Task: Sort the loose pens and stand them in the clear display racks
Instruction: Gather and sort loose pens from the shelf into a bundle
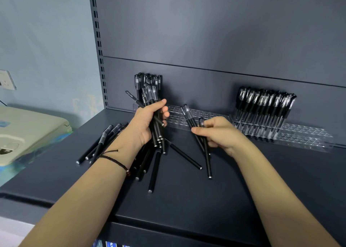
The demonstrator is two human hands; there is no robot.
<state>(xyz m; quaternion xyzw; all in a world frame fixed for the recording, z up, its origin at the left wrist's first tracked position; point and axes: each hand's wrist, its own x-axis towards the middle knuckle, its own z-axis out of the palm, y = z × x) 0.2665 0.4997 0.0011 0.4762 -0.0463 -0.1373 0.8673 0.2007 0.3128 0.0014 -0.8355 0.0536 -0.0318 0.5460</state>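
My left hand (148, 121) grips an upright bundle of black pens (149, 89), caps up, above the shelf. My right hand (219, 132) holds a few black pens (206, 158) that point down toward the shelf. Loose black pens (149, 170) lie on the dark shelf below my left hand, and more loose pens (102, 143) lie to its left. A clear display rack (194, 115) with open holes stands against the back panel between my hands. A second clear rack (303, 136) at the right has several black pens (264, 104) standing in its left part.
The dark shelf (243, 181) has a front edge near the bottom. A grey back panel rises behind the racks. A beige machine (28, 132) stands left of the shelf, beside a slotted upright (99, 46).
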